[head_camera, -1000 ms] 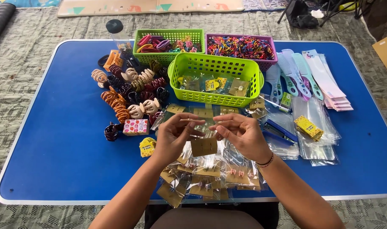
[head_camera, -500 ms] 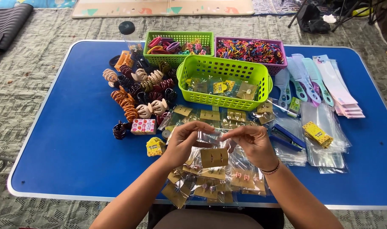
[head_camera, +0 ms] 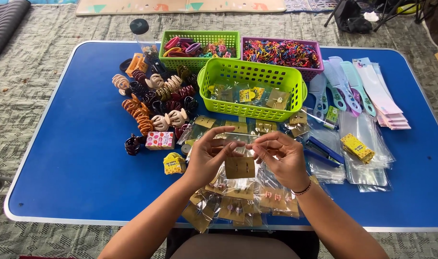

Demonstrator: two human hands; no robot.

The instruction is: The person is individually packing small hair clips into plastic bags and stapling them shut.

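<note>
- We hold a small clear bag [head_camera: 239, 160] with a brown card inside, above the middle of the table's near edge; our left hand [head_camera: 207, 156] and right hand [head_camera: 279, 158] each pinch a top corner with fingertips, so the bag hangs flat and its top stays stretched between them.
- Both hands are closed in a pinch on the bag, with the other fingers curled loosely.
- Under the hands lies a heap of filled bags [head_camera: 240, 204], kept close to the near edge within easy reach; we cannot count them exactly.
- We count three baskets at the far edge of the blue table [head_camera: 75, 163]: one oval green basket [head_camera: 251, 88] holding a few carded bags, one square green basket [head_camera: 199, 48] and one purple basket [head_camera: 281, 52] of small elastics.
- Hair claws [head_camera: 154, 98] are piled towards the far left, too many to count.
- Several combs [head_camera: 341, 84] lie towards the far right, beside one blue stapler [head_camera: 322, 151] and one stack of empty clear bags [head_camera: 365, 153].
</note>
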